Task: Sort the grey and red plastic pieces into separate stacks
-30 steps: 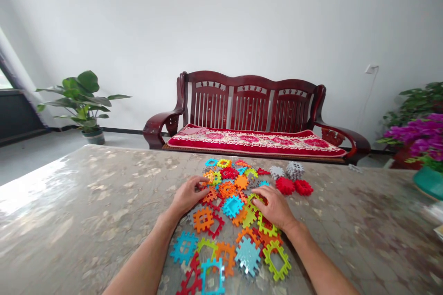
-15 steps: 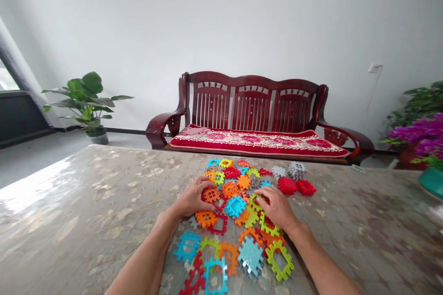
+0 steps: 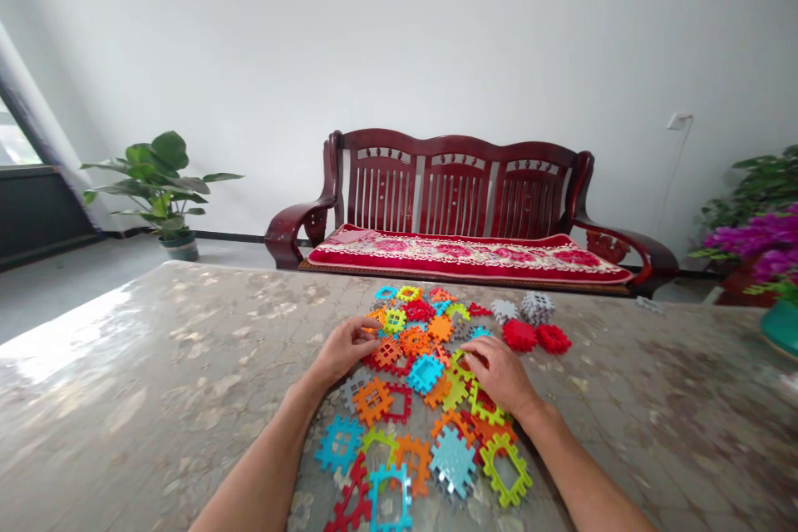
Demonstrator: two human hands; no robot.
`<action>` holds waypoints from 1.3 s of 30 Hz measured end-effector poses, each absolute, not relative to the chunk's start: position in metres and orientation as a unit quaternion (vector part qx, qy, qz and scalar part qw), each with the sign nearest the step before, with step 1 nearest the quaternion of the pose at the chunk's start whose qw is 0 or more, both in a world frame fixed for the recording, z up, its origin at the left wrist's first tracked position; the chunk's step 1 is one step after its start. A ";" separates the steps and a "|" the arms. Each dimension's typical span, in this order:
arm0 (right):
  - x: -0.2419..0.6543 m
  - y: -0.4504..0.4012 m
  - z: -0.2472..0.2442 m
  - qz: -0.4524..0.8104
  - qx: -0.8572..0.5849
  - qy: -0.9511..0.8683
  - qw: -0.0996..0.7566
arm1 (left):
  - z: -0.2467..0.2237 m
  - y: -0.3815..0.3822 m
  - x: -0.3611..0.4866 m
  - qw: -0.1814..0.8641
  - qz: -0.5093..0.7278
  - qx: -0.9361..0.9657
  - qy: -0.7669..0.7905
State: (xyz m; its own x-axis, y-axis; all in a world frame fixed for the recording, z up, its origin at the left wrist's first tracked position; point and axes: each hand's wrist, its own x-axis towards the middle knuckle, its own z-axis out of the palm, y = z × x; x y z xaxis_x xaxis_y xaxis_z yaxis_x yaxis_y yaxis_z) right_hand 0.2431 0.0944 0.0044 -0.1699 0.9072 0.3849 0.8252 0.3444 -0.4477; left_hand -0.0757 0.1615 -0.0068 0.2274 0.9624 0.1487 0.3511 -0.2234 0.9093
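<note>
My left hand is at the left side of a pile of plastic interlocking tiles, its fingers curved and a gap between thumb and forefinger. Beside its fingertips lies an orange window tile; nothing shows in its grasp. My right hand rests at the pile's right side, fingers bent, the tips over a lime-green tile and partly covering it. Between the hands lie a blue frame tile and an orange tile. Below my left hand are another orange window tile and a grey tile.
Nearer me lie a light-blue tile stack, a blue frame and a lime-green frame. Red tile stacks and a grey stack stand right of the pile. A wooden bench is behind the table.
My left hand has drawn back slightly to the left, off the tiles. The nearer orange window tile now lies turned, and more of the grey tile shows. My right hand has barely moved.
</note>
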 end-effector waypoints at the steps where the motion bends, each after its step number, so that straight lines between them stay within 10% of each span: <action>1: 0.243 0.095 0.004 0.068 -0.568 -0.761 0.304 | -0.008 0.162 -0.076 0.404 0.393 0.670 0.483; 15: 0.244 0.097 0.000 0.062 -0.565 -0.761 0.315 | 0.012 0.150 -0.070 0.215 0.255 0.830 0.447; 30: 0.245 0.097 0.001 0.050 -0.560 -0.766 0.313 | 0.038 0.136 -0.061 0.586 0.338 0.605 0.419; 39: 0.225 0.091 0.027 0.091 -0.543 -0.736 0.394 | 0.023 0.139 -0.039 0.469 0.380 0.666 0.438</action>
